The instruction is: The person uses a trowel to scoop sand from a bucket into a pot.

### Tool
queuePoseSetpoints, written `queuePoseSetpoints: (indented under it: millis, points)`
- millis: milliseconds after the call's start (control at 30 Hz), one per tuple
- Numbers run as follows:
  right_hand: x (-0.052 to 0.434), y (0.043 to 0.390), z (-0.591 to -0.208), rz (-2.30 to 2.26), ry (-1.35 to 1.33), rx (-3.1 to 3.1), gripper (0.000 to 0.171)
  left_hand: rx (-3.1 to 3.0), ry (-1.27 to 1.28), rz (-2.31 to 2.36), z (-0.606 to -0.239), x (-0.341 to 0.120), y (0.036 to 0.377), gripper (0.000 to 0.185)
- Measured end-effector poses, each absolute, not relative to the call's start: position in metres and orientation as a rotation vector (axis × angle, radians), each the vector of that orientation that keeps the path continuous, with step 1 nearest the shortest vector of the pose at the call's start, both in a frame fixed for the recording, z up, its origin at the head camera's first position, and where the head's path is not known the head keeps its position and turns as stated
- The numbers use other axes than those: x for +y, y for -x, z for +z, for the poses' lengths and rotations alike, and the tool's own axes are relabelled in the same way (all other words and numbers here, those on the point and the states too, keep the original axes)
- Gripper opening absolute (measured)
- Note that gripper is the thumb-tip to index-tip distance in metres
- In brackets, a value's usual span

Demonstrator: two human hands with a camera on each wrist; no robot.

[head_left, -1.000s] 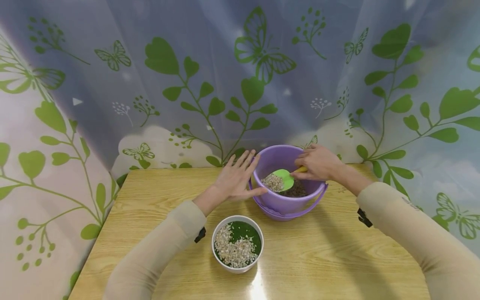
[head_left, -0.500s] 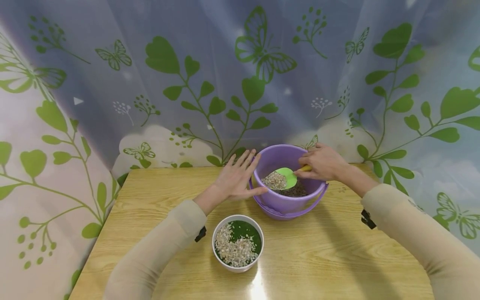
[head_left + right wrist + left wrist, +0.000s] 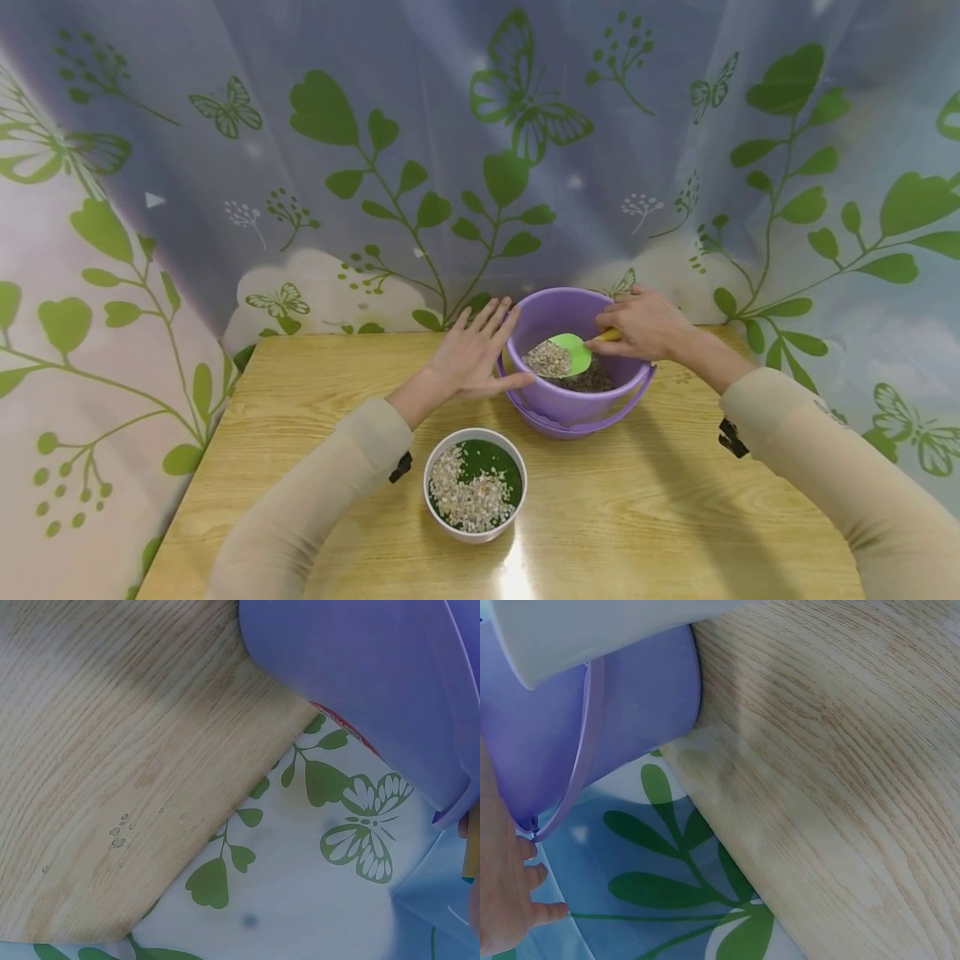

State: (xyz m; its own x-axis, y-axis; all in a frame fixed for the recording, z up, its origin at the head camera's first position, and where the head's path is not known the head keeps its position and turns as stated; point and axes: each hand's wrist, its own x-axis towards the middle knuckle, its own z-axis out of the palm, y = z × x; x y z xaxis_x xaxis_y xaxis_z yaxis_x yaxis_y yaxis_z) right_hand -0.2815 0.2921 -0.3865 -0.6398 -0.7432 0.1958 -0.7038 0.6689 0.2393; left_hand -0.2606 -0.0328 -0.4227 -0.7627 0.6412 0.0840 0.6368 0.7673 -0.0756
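A purple bucket stands at the back of the wooden table, with dark soil and pale granules inside. My right hand grips the yellow handle of a green scoop, whose blade sits in the bucket beside the granules. My left hand rests flat, fingers straight, against the bucket's left side. The left wrist view shows the bucket wall and its handle by my left hand. In the right wrist view only the bucket wall shows.
A white bowl with a green inside and pale granules sits near the front, between my arms. A curtain printed with green leaves and butterflies hangs close behind the table. Small droplets lie near the table's corner.
The scoop blade has shifted a little to the right inside the bucket, and my right hand moved slightly with it. My left hand stays where it was.
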Motion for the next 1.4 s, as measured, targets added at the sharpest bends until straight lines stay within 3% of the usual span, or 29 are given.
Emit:
queuePoseSetpoints:
  millis: [1400]
  points:
    - [0.296,0.277,-0.37,-0.24,-1.141,-2.632,0.039,-2.848,1.029,0.147,-0.418,-0.037,0.255,0.114]
